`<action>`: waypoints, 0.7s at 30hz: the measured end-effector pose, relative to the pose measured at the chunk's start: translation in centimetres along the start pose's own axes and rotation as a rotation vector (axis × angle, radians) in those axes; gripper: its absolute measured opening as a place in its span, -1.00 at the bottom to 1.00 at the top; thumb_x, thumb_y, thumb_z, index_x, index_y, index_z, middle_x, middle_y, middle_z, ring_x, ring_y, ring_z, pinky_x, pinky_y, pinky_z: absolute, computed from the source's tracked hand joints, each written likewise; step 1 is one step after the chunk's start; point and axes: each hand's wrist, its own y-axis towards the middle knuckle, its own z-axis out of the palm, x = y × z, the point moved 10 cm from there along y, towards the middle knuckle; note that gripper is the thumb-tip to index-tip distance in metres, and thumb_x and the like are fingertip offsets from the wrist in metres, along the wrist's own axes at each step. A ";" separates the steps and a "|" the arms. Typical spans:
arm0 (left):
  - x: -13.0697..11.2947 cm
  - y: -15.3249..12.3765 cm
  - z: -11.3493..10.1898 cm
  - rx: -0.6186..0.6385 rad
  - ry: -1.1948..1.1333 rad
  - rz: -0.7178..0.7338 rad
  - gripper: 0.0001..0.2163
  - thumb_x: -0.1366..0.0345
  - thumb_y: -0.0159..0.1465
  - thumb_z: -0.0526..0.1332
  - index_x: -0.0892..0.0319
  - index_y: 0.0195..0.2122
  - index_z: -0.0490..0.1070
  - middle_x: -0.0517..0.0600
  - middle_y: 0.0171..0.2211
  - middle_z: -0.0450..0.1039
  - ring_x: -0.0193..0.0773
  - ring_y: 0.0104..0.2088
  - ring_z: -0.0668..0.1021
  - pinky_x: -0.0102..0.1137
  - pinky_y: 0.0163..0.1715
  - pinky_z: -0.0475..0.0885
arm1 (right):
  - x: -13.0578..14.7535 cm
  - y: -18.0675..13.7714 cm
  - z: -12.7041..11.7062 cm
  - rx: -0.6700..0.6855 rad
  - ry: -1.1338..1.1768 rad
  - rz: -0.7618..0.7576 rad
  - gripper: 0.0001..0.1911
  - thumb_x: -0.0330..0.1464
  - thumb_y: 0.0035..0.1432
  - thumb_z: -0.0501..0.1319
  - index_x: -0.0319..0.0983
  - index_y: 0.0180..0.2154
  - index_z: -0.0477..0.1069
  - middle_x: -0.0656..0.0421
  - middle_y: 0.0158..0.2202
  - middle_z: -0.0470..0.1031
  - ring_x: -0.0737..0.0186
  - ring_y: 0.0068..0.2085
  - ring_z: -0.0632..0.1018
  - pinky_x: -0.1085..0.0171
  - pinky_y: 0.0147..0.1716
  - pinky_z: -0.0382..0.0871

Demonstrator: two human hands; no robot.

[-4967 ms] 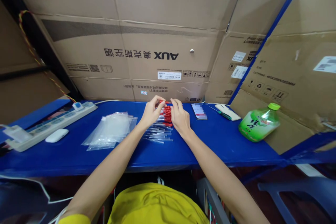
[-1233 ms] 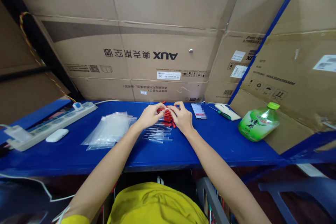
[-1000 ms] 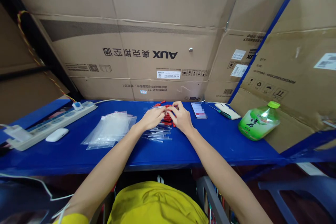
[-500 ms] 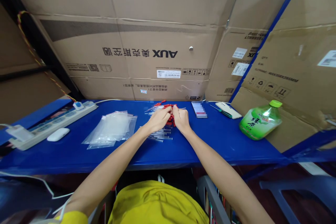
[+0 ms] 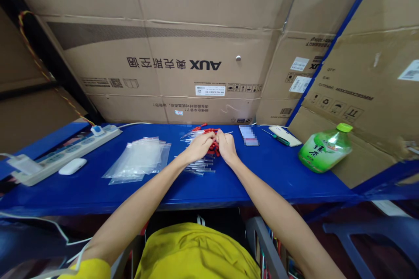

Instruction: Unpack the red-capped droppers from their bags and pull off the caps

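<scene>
My left hand [image 5: 199, 147] and my right hand [image 5: 226, 145] meet fingertip to fingertip above the blue table, both closed. A thin clear tube [image 5: 230, 132] sticks out past the right fingers, which pinch it. What the left fingertips pinch is hidden by the fingers. Under and around both hands lie red rubber bulbs [image 5: 214, 148], some beneath the fingers. Several loose clear tubes [image 5: 201, 166] are spread in front of the left hand. Behind it lie more tubes with red ends [image 5: 198, 128], looking like droppers.
Left of the hands is a stack of clear zip bags [image 5: 140, 159]. Farther left are a white case [image 5: 72, 166] and a power strip [image 5: 73, 150]. To the right lie a phone [image 5: 248, 135], a green screwdriver [image 5: 281, 140], a pale flat object [image 5: 288, 135] and a green tea bottle [image 5: 325, 148].
Both hands stay together at the same place with only slight finger movement. The clear tube shows a little more clearly beyond the right hand. The view has shifted slightly.
</scene>
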 end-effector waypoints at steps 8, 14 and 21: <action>1.1 -0.3 1.2 0.112 -0.423 -0.120 -0.85 0.29 0.32 -0.01 0.14 -0.35 0.27 -0.14 -0.53 0.12 -0.31 -0.53 0.21 -0.40 -0.48 0.17 | 1.5 -0.1 -0.5 0.124 -0.015 -0.105 -0.31 0.12 0.39 -0.14 -0.13 -0.66 0.02 0.29 -0.69 0.05 0.35 -0.59 0.16 0.27 -0.48 0.05; 0.1 -0.6 -0.3 0.077 -0.060 0.024 -0.76 0.24 0.40 -0.02 0.16 -0.31 0.37 -0.05 -0.46 0.36 -0.25 -0.43 0.40 -0.37 -0.34 0.33 | 2.3 -0.1 -0.4 0.189 0.001 -0.165 -0.31 0.11 0.40 -0.09 -0.17 -0.64 0.12 0.23 -0.61 0.25 0.34 -0.51 0.28 0.29 -0.39 0.17; -2.1 -1.4 -1.5 -0.118 0.586 0.078 -0.76 0.26 0.46 -0.02 0.12 -0.09 0.44 0.07 -0.12 0.55 -0.16 -0.16 0.57 -0.35 -0.20 0.37 | -0.8 0.3 -0.1 0.069 0.206 0.097 -0.32 0.19 0.31 0.03 -0.15 -0.63 0.11 0.31 -0.66 0.08 0.35 -0.56 0.15 0.29 -0.50 0.09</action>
